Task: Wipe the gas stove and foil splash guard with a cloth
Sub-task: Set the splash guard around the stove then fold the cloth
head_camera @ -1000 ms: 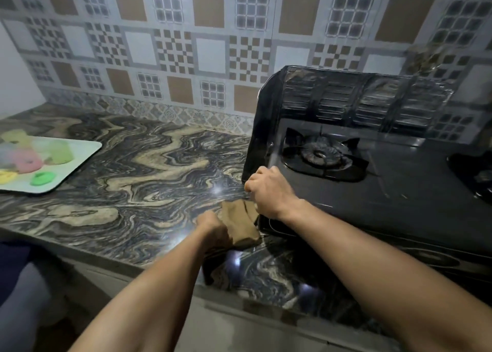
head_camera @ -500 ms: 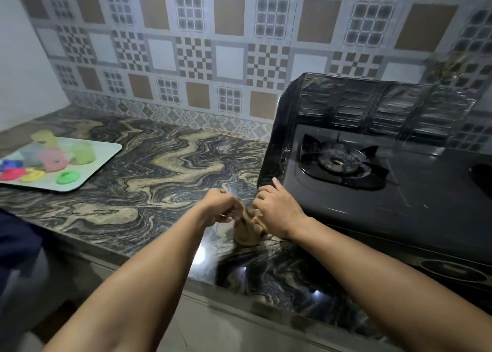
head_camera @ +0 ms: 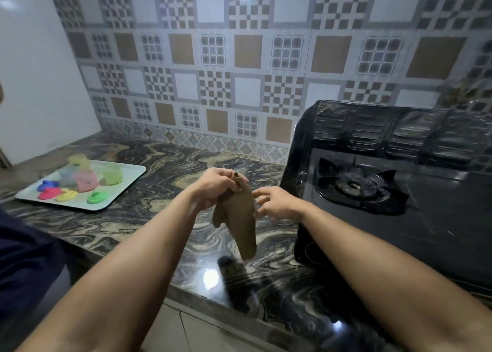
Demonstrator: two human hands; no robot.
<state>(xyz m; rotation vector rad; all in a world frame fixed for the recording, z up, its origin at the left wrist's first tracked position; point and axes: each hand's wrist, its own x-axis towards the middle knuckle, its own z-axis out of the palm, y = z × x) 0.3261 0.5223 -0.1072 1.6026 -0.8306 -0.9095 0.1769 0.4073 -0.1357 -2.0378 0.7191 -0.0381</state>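
The person stands at the desk (head_camera: 111, 234), both forearms reaching in from the lower edge of the frame.

**Cloth.** The brown cloth (head_camera: 241, 218) is at frame centre, lifted clear of the desk and hanging in a loose, bunched fold.

**Grip state.**
- Left hand (head_camera: 215, 189): fingers curled round the upper end of the cloth, holding it.
- Right hand (head_camera: 277, 202): relaxed and spread, fingers just beside the cloth's right edge; contact cannot be confirmed, and nothing is held.

**Work surfaces.** The gas stove (head_camera: 439, 218) occupies the right of the frame, with one burner (head_camera: 356, 186) visible. The foil splash guard (head_camera: 399, 131) stands upright along the stove's back and left side. Neither is touched by the cloth.

**Other items.** A tray (head_camera: 130, 176) of coloured pieces sits at middle left, well apart from the hands.

**Hazards, judged from this position.**
- The cloth is bunched, so it would probably wipe with little contact area unless the right hand opens or refolds it.
- The hanging tail could snag on the burner's raised prongs during a pass.
- The splash guard looks thin; firm pressure may dent it or push it out of place.
- A one-handed hold at the top end may let the cloth slip.
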